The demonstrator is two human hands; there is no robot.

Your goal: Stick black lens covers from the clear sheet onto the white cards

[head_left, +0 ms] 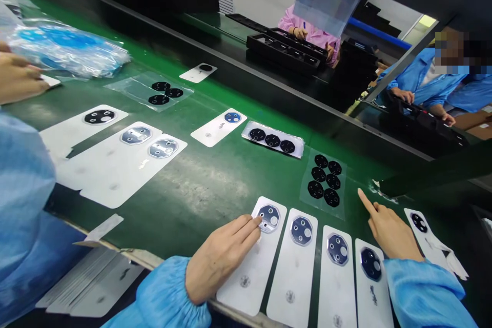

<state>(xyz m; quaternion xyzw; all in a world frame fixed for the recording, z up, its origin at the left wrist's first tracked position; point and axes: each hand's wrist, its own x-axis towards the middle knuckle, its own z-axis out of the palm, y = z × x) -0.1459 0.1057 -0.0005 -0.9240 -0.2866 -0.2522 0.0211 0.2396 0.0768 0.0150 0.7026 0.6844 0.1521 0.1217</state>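
My left hand (221, 256) lies flat on the leftmost white phone back cover (251, 266), fingertips touching its camera ring (268, 218). Beside it lie three more white covers (294, 266) in a row near the belt's front edge. My right hand (386, 228) rests above the rightmost cover (371, 292), index finger stretched toward a clear sheet of black round lens pieces (325, 179); its other fingers are curled, holding nothing I can see.
More white covers (115, 164) and sheets of black lens pieces (272, 139) lie across the green conveyor belt (215, 184). A neighbour's hand (17, 77) and blue sleeve are at left, by a plastic bag (65, 51). Two people work at black trays (286, 48) opposite.
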